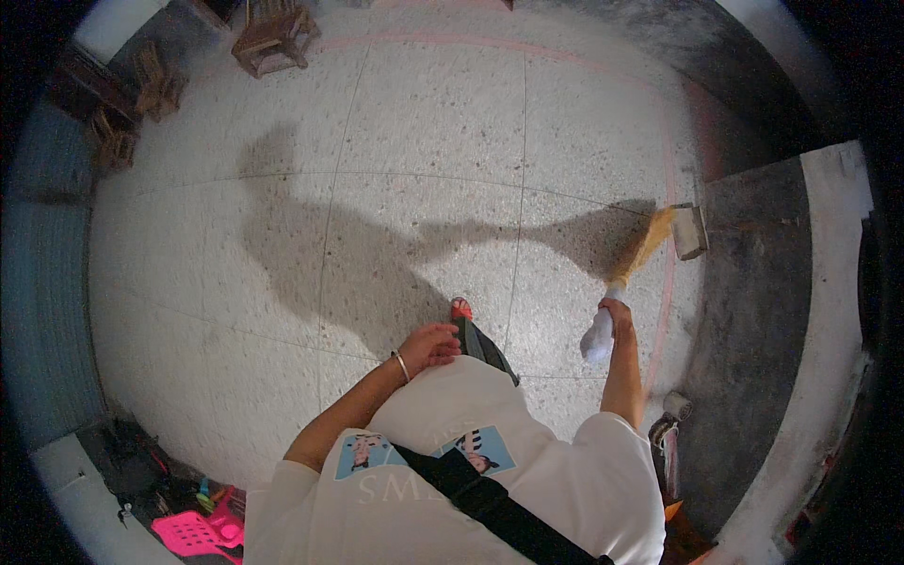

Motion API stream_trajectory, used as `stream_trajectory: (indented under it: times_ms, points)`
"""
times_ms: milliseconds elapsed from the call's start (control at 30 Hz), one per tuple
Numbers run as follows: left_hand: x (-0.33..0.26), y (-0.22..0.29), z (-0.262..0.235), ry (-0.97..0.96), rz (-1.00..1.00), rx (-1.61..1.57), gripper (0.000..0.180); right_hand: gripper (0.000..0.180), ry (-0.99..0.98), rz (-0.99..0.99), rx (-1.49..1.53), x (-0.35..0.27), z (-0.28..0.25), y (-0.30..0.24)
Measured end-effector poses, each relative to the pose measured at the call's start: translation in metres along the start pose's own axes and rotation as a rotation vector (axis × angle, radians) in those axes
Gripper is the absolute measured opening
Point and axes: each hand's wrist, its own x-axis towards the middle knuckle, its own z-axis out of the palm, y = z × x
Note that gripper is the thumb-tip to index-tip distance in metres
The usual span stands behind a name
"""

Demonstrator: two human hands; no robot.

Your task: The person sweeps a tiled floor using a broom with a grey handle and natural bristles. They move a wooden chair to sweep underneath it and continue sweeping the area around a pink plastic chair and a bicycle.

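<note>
My right hand [617,315] is closed around the white handle of a short straw broom [640,247], arm stretched forward on the right. The broom's yellow bristles reach toward a pale brick-like block [690,231] lying at the edge of a dark strip of floor. My left hand [428,344] rests loosely curled against my thigh, a thin bangle on its wrist, and holds nothing. One foot in a red sandal [460,309] shows just ahead of that hand. I wear a white printed shirt with a black strap across it.
Speckled terrazzo floor [424,169] spreads ahead, with my shadow across it. Small wooden stools [273,38] stand at the far left. A pink plastic basket [198,532] and clutter sit at lower left. A raised white kerb [833,282] borders the right.
</note>
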Motion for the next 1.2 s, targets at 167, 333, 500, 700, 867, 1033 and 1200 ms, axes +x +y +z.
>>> stream_trajectory:
  times_ms: [167,333,500,700,867,1033,1200]
  points:
    - [0.008,0.018,0.002,-0.013,0.000,0.017,0.032,0.027,-0.186,-0.405,0.271,-0.016,0.039,-0.016]
    - [0.013,0.051,0.006,-0.020,-0.017,0.050,0.033,0.078,-0.479,-0.220,0.684,-0.088,0.086,-0.115]
    - [0.028,0.100,-0.010,-0.043,0.010,0.034,0.031,0.084,-0.708,-0.419,0.451,-0.140,0.135,-0.252]
    - [0.052,0.192,-0.034,-0.058,0.047,0.098,0.022,0.072,-0.768,-0.590,0.185,-0.113,0.220,-0.391]
    - [0.045,0.261,-0.059,-0.037,0.061,0.106,0.024,0.072,-0.846,-0.613,0.021,-0.088,0.225,-0.451]
    - [0.051,0.303,-0.088,0.002,0.013,0.110,0.027,0.064,-0.766,-0.386,0.230,-0.060,0.169,-0.391]
    - [0.059,0.327,-0.100,-0.047,0.028,0.044,0.027,0.051,-0.544,-0.150,0.368,-0.054,0.099,-0.382]
